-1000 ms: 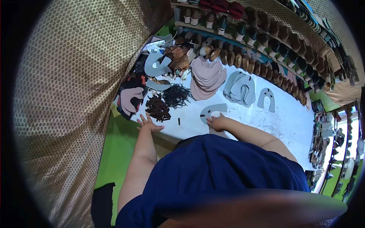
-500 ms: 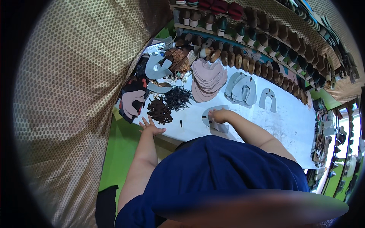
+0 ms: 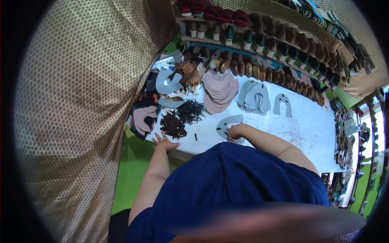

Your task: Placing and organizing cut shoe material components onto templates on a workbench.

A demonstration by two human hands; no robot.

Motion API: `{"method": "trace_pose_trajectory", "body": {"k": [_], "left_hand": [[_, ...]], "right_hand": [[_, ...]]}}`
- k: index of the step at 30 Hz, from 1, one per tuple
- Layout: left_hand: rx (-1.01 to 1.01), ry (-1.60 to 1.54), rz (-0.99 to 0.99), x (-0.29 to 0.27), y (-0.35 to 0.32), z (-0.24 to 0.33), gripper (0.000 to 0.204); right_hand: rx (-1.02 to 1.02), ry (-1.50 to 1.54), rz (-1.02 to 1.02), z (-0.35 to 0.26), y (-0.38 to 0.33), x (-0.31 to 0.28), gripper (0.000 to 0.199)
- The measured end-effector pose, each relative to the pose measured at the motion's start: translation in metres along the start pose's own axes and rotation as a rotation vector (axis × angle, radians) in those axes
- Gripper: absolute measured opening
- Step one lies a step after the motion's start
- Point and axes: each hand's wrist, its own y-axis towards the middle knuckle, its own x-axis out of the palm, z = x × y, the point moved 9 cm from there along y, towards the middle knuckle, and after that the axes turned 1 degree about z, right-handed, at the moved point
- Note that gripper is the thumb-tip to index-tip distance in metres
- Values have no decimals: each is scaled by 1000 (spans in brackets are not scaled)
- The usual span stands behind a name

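My left hand [image 3: 165, 143] rests at the table's near edge, fingers spread, with nothing in it. Just beyond its fingertips lies a heap of short dark brown strips [image 3: 173, 125]. One loose dark strip [image 3: 196, 137] lies to the right of that heap. My right hand [image 3: 236, 131] is down on a grey curved shoe-upper piece [image 3: 223, 122] that carries small dark strips. Its fingers are drawn together at the inner edge of the piece; whatever they pinch is hidden.
Beyond are a tangle of black thin strips [image 3: 189, 111], a stack of pink pieces [image 3: 219, 93], a stack of grey pieces [image 3: 249, 97] and a single grey arch-shaped piece [image 3: 277, 107]. Shoes [image 3: 259, 73] line the table's back, with shelves of shoes above. A patterned curtain [image 3: 81, 101] hangs left.
The fingers of my right hand have drawn together over the grey piece, uncovering more of its dark strips. My left hand stays spread at the edge. The view has shifted slightly.
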Motion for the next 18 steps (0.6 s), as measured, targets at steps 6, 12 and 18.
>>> {"method": "trace_pose_trajectory", "body": {"k": [6, 12, 18], "left_hand": [[54, 79, -18, -5, 5, 3, 150], [128, 95, -71, -11, 0, 13, 148], [184, 63, -74, -12, 0, 13, 147]], "right_hand": [[31, 24, -210, 15, 55, 1, 52], [113, 14, 722, -5, -14, -73, 55], [144, -74, 679, -20, -32, -81, 26]]}}
